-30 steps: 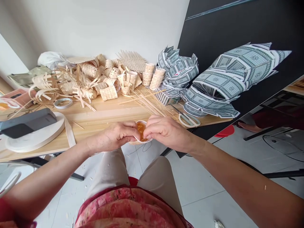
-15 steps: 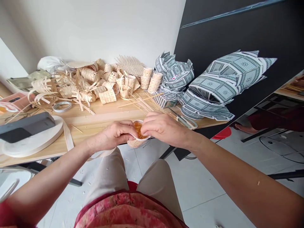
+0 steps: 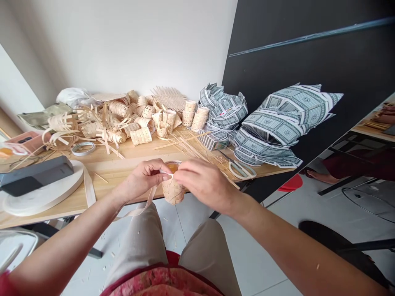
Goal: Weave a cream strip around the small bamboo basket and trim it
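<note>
The woven cup [image 3: 173, 190] has swung upright. Its plaited body now shows below the grip, where before it sat tipped and mostly hidden behind the 2 hands. The left hand [image 3: 143, 179] has drawn back to pinch at the rim, and the pale strip [image 3: 147, 201] now falls in a longer loop below it — the right hand [image 3: 206, 181] has shifted to the cup's right side.

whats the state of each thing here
woven cup, held upright above the table, orange inside
pale strip, pinched at the cup rim, its tail hanging loose
left hand, pinching the strip
right hand, gripping the cup
scissors, lying on the table
tape roll, lying flat
</note>
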A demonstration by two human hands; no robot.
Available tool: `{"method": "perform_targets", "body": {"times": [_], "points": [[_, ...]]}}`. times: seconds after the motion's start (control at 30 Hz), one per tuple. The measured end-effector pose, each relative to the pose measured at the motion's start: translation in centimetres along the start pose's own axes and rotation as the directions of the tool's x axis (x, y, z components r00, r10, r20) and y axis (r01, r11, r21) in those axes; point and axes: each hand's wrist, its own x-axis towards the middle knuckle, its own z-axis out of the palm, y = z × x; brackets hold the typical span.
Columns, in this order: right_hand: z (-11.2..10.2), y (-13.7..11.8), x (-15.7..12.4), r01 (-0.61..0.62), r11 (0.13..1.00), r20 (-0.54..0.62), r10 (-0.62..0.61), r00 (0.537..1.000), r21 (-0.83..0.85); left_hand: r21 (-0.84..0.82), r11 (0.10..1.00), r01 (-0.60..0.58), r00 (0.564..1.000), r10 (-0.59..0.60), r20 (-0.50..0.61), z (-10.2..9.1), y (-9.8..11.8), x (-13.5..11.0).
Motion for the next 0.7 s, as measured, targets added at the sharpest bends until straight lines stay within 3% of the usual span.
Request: {"method": "perform_targets", "body": {"times": [0.2, 0.33, 0.43, 0.53, 0.6, 0.7], "points": [[0.8, -1.4, 0.3, 0.121, 0.964, -0.024, -0.13, 0.991, -0.236, 0.056, 0.997, -0.045, 0.998, 0.047, -0.034, 0.5, 0.2, 0.1], [0.8, -3.7, 0.6, 0.282, 0.958, -0.073, -0.284, 0.956, -0.047, 0.108, 0.991, -0.082, 0.995, 0.088, -0.052, 0.8, -0.3, -0.1], [1.3, -5.3, 0.5, 0.12, 0.98, -0.111, -0.103, 0.988, 0.158, 0.14, 0.98, -0.14, 0.982, 0.156, -0.108, 1.0, -0.8, -0.3], [1.6, -5.6, 0.1, -0.052, 0.925, -0.086, 0.091, 0.992, 0.377, 0.24, 0.943, -0.229, 0.949, 0.272, -0.162, 1.0, -1.2, -0.6], [1.7, -5.5, -0.3, -0.121, 0.882, -0.127, 0.199, 0.972, 0.455, 0.343, 0.897, -0.278, 0.913, 0.358, -0.197, 0.9, -1.3, -0.9], [1.8, -5.4, -1.2, -0.266, 0.809, -0.172, 0.407, 0.897, 0.524, 0.499, 0.814, -0.299, 0.854, 0.461, -0.242, 1.1, -1.3, -1.4]]}}
